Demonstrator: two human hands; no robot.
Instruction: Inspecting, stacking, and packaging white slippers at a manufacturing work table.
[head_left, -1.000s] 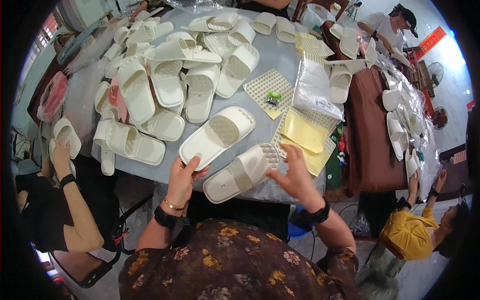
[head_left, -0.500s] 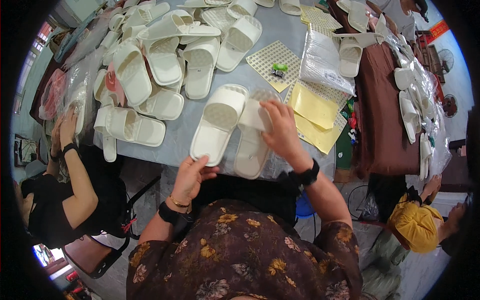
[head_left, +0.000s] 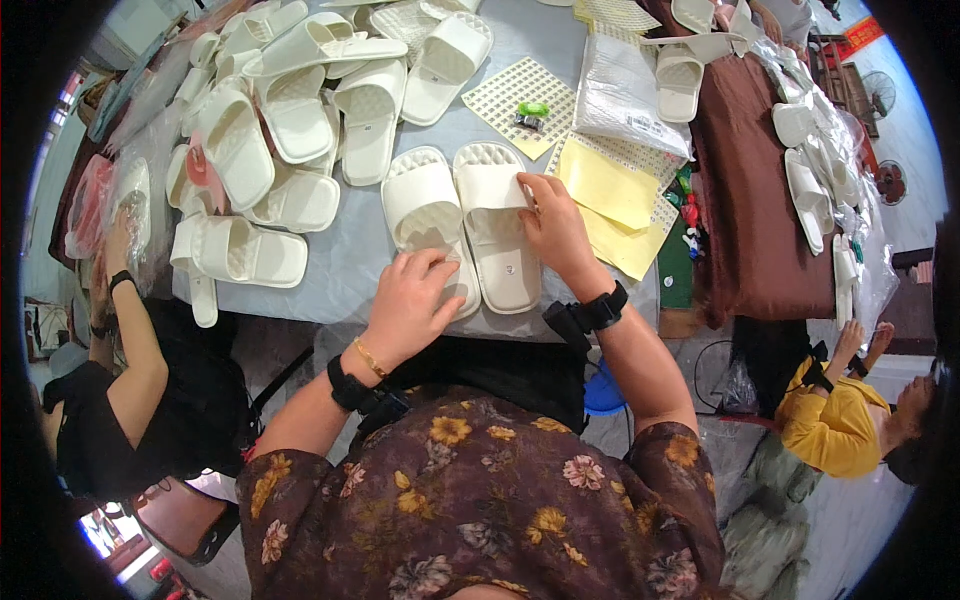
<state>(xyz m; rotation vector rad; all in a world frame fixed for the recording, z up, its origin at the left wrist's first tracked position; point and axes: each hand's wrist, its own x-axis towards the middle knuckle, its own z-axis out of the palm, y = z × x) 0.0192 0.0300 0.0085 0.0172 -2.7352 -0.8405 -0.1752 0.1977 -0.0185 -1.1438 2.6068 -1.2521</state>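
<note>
Two cream-white slippers lie side by side at the table's near edge, toes pointing away from me. My left hand (head_left: 412,303) rests over the heel part of the left slipper (head_left: 422,195), its fingers apart and covering part of the footbed. On the right slipper (head_left: 497,240), a small round mark shows on the footbed near the heel. My right hand (head_left: 560,228) is closed at that slipper's outer side, fingers at the strap's edge and thumb beside the footbed.
A heap of similar slippers (head_left: 297,115) covers the table's left side. Sticker sheets (head_left: 490,92), a small green-topped item (head_left: 532,110), yellow paper (head_left: 610,185) and a silvery padded bag (head_left: 625,85) lie to the right. People work on both sides, beside more slippers and clear plastic.
The two slippers now lie evenly side by side, straighter than before. My left hand has moved from the left slipper's heel edge onto its footbed. The whole view has shifted slightly.
</note>
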